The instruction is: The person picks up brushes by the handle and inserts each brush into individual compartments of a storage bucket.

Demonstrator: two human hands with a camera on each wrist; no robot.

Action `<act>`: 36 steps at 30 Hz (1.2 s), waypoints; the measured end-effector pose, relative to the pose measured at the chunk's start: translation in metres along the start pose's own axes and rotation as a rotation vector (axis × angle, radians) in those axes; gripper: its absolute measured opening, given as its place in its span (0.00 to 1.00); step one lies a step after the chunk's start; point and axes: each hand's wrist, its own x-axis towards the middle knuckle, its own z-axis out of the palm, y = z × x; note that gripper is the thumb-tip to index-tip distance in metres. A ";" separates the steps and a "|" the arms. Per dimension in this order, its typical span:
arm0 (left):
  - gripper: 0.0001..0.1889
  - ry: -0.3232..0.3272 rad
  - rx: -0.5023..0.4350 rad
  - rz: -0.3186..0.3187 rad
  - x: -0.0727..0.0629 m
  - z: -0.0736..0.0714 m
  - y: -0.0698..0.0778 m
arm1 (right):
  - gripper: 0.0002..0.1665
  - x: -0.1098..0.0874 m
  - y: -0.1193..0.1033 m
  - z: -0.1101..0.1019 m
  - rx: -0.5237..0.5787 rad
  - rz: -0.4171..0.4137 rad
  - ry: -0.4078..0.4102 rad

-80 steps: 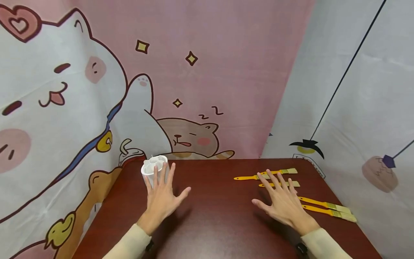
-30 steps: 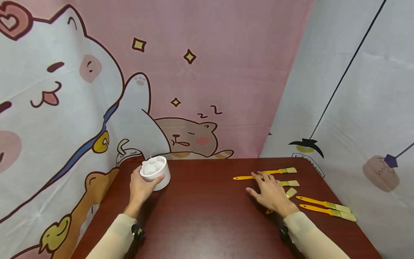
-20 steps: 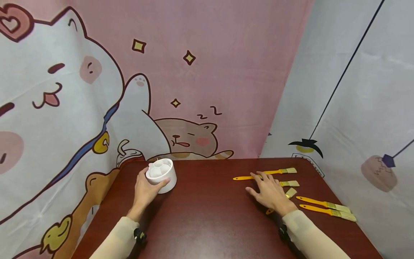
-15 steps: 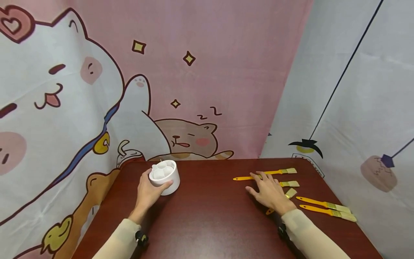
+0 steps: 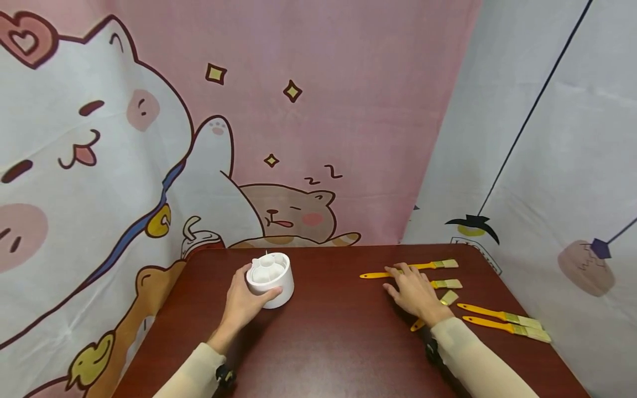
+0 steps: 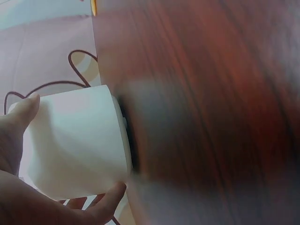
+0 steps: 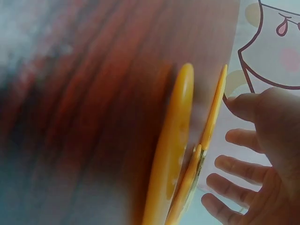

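Observation:
My left hand (image 5: 241, 304) grips a white round holder (image 5: 283, 287) with several compartments inside, thumb on its near side. The holder is slightly tilted; in the left wrist view its smooth white wall (image 6: 79, 140) fills the space between thumb and fingers. Whether its base touches the table, I cannot tell. My right hand (image 5: 413, 290) hovers low over yellow-handled paintbrushes, covering parts of them. Its fingers are spread and relaxed in the right wrist view, apart from the brush handles (image 7: 171, 145). One angled paintbrush (image 5: 449, 298) lies partly beneath this hand.
Around the right hand lie more paintbrushes, including one at the back (image 5: 443, 264) and another (image 5: 446, 284) below it. Two paintbrushes (image 5: 522, 329) lie near the right edge of the dark red table (image 5: 323, 342). A printed cloth (image 5: 368, 110) hangs behind.
My left hand went from spread open to gripping the holder, then brought it rightward and nearer. The right hand came down over the brushes; one brush lies at a new angle beneath it.

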 end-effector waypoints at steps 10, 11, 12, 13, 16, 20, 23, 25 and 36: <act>0.63 -0.070 -0.026 0.050 -0.019 0.015 0.017 | 0.28 0.005 0.001 0.001 -0.028 -0.037 0.066; 0.63 -0.077 -0.026 0.056 -0.021 0.016 0.019 | 0.28 0.006 0.002 0.002 -0.032 -0.040 0.071; 0.64 -0.083 -0.028 0.062 -0.023 0.018 0.021 | 0.27 0.006 0.003 0.002 -0.035 -0.045 0.075; 0.64 -0.088 -0.031 0.069 -0.025 0.019 0.023 | 0.27 0.006 0.003 0.002 -0.037 -0.050 0.080; 0.64 -0.109 -0.045 0.090 -0.031 0.023 0.029 | 0.26 0.008 0.006 0.004 -0.043 -0.065 0.094; 0.65 -0.143 -0.065 0.114 -0.038 0.028 0.038 | 0.25 0.010 0.009 0.007 -0.044 -0.069 0.105; 0.64 -0.164 -0.068 0.122 -0.043 0.033 0.043 | 0.25 0.010 0.009 0.008 -0.045 -0.067 0.112; 0.64 -0.176 -0.071 0.125 -0.046 0.035 0.046 | 0.24 0.010 0.008 0.007 -0.042 -0.065 0.113; 0.64 -0.235 -0.081 0.205 -0.064 0.050 0.061 | 0.17 0.011 0.007 0.008 -0.013 -0.142 0.159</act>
